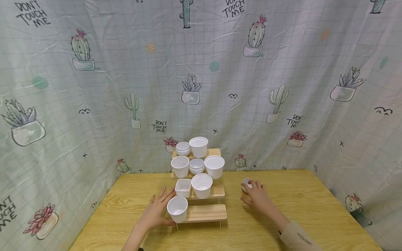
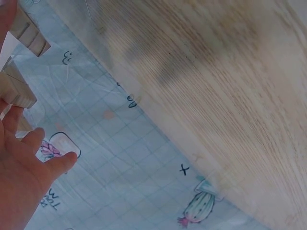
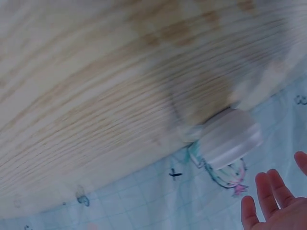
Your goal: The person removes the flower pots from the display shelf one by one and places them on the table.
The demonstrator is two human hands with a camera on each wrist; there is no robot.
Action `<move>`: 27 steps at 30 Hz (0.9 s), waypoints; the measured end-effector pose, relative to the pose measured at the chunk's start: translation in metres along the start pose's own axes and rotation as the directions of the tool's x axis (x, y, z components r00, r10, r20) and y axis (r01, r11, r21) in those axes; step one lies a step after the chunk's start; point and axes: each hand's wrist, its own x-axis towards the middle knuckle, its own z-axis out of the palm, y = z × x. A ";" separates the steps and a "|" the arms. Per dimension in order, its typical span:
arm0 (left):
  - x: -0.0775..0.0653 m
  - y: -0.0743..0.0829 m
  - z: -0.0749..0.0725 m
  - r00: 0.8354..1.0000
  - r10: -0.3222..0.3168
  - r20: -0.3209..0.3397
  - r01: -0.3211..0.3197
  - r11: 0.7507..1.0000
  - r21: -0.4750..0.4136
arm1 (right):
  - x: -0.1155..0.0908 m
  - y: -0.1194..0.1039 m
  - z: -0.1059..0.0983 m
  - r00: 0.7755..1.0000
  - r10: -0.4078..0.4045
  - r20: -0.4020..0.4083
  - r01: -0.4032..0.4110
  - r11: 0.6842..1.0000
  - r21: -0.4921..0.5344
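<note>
A stepped wooden plant stand (image 1: 205, 213) bears several white plastic flower pots. My left hand (image 1: 154, 212) is at its left side, fingers spread, close by the round pot (image 1: 177, 210) on the lowest step. In the left wrist view the fingers (image 2: 13, 117) reach the end of a wooden step (image 2: 19, 91). A small white pot (image 1: 246, 184) stands apart on the table, right of the stand. Over it reaches my right hand (image 1: 258, 198), fingertips right at the rim. The right wrist view shows the fingers extended beside this small pot (image 3: 231, 139).
On the third step sit a square pot (image 1: 183, 188) and a round one (image 1: 202, 186). Higher up are more round pots, including a small rounded one (image 1: 196, 166). Behind the wooden table (image 1: 282, 216) hangs a cactus-print curtain (image 1: 216, 115), also closing both sides.
</note>
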 end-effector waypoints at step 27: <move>0.001 0.000 0.000 1.000 0.006 -0.012 -0.006 1.000 0.000 | -0.022 -0.045 -0.033 0.992 -0.126 -0.027 0.129 0.983 0.132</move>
